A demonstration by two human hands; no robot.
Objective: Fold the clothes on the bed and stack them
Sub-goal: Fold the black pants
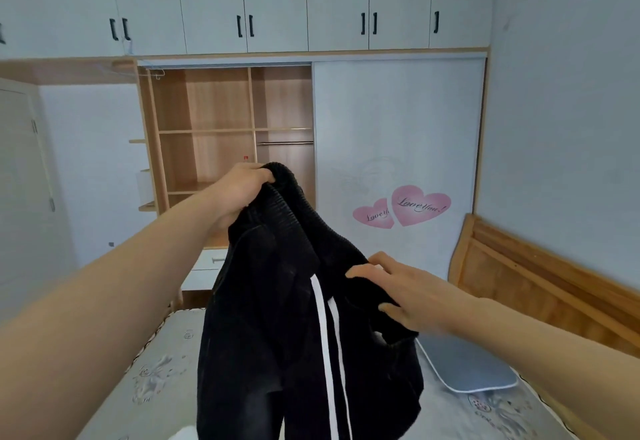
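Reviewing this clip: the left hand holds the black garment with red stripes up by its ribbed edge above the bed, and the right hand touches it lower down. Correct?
Not quite. The stripes are white, not red, as the head view shows. The rest stands: the left hand grips the black garment by its ribbed edge above the bed, and the right hand touches it lower down.

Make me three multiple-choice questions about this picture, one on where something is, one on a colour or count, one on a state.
1. Where are the pink heart stickers?
A. headboard
B. sliding wardrobe door
C. upper cabinet

2. How many white stripes run down the black garment?
A. one
B. two
C. four

3. How is the garment held?
A. flat on the mattress
B. hanging from the wardrobe rail
C. lifted, left hand gripping its top

Answers: 1 B, hearts sit on the white door. 2 B, two parallel stripes show. 3 C, it hangs above the mattress while the right hand touches it.
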